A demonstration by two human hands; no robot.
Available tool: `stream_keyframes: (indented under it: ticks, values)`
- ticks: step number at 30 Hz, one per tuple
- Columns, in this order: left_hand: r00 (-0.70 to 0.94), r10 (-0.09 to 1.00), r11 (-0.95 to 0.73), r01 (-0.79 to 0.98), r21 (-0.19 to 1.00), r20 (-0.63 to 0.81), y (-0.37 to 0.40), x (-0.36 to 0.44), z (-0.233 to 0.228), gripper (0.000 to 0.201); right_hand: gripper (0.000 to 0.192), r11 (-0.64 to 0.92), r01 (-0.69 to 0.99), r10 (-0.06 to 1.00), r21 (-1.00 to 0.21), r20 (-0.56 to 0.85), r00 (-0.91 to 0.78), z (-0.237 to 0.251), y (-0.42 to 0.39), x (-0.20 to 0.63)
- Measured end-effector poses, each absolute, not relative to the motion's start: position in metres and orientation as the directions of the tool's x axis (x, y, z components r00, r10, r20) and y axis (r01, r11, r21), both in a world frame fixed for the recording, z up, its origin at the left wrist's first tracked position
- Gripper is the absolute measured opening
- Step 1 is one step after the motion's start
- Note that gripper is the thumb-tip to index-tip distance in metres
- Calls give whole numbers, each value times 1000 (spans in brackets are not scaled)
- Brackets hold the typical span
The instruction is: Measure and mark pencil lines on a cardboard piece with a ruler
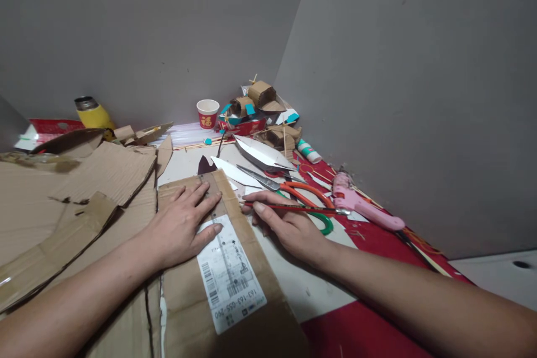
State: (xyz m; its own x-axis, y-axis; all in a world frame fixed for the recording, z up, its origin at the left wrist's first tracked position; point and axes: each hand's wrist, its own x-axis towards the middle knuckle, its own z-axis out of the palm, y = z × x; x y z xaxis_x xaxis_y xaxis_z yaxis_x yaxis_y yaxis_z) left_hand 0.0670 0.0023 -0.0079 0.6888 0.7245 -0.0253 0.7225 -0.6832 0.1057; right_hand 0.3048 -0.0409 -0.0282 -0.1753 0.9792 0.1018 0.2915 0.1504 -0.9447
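My left hand (184, 224) lies flat with its fingers spread on a piece of brown cardboard (180, 302), its thumb on a white shipping label (232, 277). To the right of that cardboard, my right hand (289, 229) pinches a red and black pencil (302, 208), whose tip end is near the cardboard's right edge. Whether the tip touches the cardboard I cannot tell. Just beyond the right hand are scissors with orange handles (308, 193) and another pair with a green handle (325, 222). White pointed paper pieces (235, 170) lie ahead of both hands.
Torn cardboard sheets (29, 201) cover the left side. A yellow bottle (95, 116), a red and white paper cup (207, 114) and small cardboard models (262, 95) stand along the back. A pink glue gun (364, 207) lies right, near the grey wall (419, 95).
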Motion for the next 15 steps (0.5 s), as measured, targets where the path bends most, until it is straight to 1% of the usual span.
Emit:
stream_keyframes:
  ticks: [15]
  values:
    - [695,718,-692,717,85,-21,2,68,-6,65,27,152,289,980,-945,105,-171,-31,-40,305]
